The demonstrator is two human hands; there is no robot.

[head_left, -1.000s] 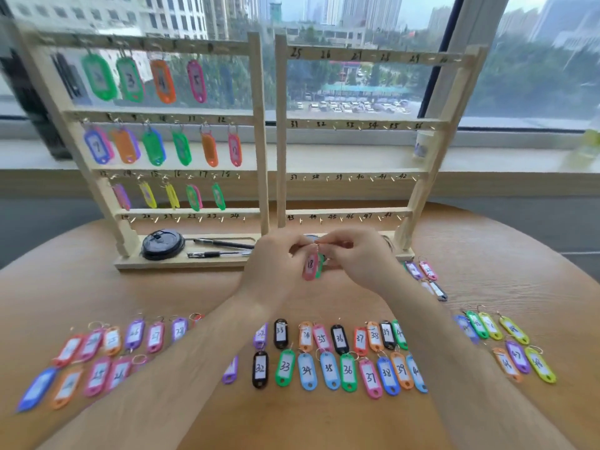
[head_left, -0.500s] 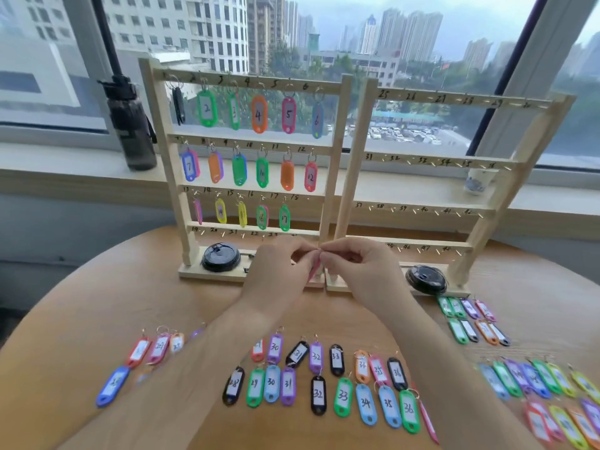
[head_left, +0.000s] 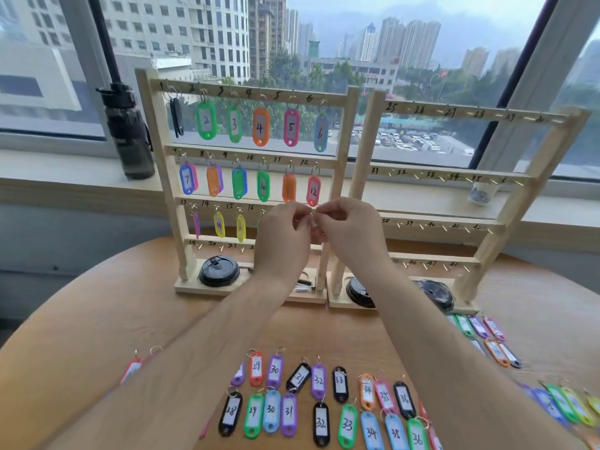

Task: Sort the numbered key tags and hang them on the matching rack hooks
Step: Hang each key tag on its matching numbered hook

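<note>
Pinching half-hidden key tag point(head_left: 315, 236), left hand point(head_left: 281, 243), right hand point(head_left: 353, 233)

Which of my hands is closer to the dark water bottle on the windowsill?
Left. The left hand is down-right of the bottle, before the left rack; the right hand is further right, beyond it. Both pinch a key tag between them.

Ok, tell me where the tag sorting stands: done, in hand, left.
Done: on the left rack the top two rows hang full, and at least three third-row tags are up. In hand: left hand and right hand pinch a ring at that row. Left: the right rack shows bare hooks, and tags 28 to 36 lie on the table.
</note>
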